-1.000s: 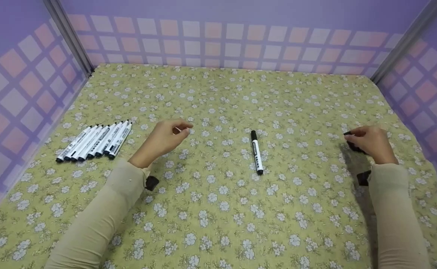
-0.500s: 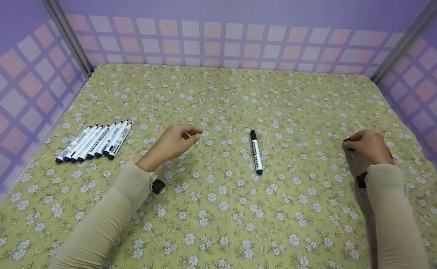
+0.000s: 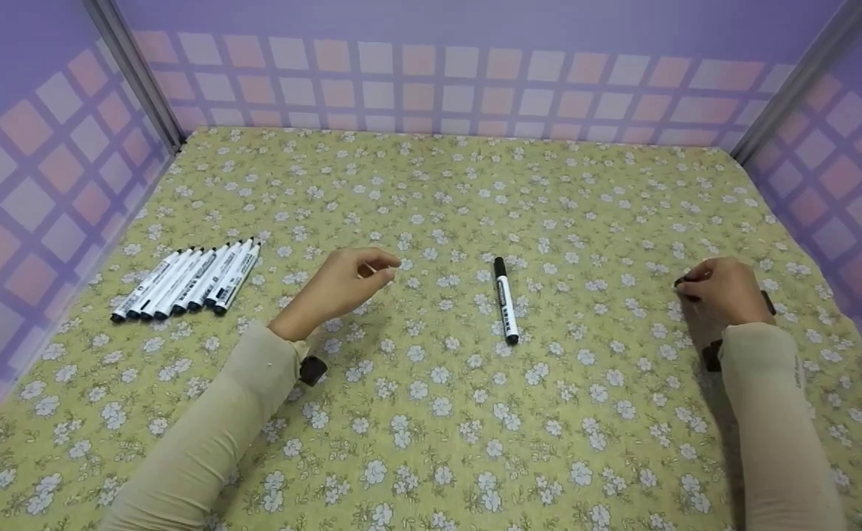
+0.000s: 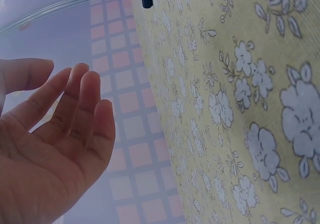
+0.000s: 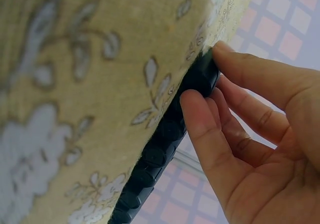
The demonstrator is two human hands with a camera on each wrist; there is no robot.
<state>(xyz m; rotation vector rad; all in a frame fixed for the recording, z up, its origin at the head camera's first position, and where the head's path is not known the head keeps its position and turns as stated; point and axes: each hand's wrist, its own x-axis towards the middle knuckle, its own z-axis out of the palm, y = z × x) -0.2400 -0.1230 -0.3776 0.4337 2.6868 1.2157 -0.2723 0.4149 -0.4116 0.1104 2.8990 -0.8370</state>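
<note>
My right hand [image 3: 725, 291] is low at the right side of the cloth. Its thumb and forefinger pinch the near end of a long black object [image 5: 155, 154] with a row of rounded bumps, which lies along the cloth in the right wrist view. In the head view the hand hides most of this object, and its exact kind cannot be told. My left hand [image 3: 346, 284] hovers over the cloth with loosely bent fingers and nothing in them. To its right lies a single white marker [image 3: 506, 301] with a black cap.
Several white markers [image 3: 187, 280] with black ends lie side by side at the left. A yellow floral cloth [image 3: 431, 413] covers the table. Purple checkered walls [image 3: 460, 81] enclose its back and sides.
My left hand has moved a little right and down, then stopped. The right hand has turned slightly and lowered with the black object. The markers have stayed put.
</note>
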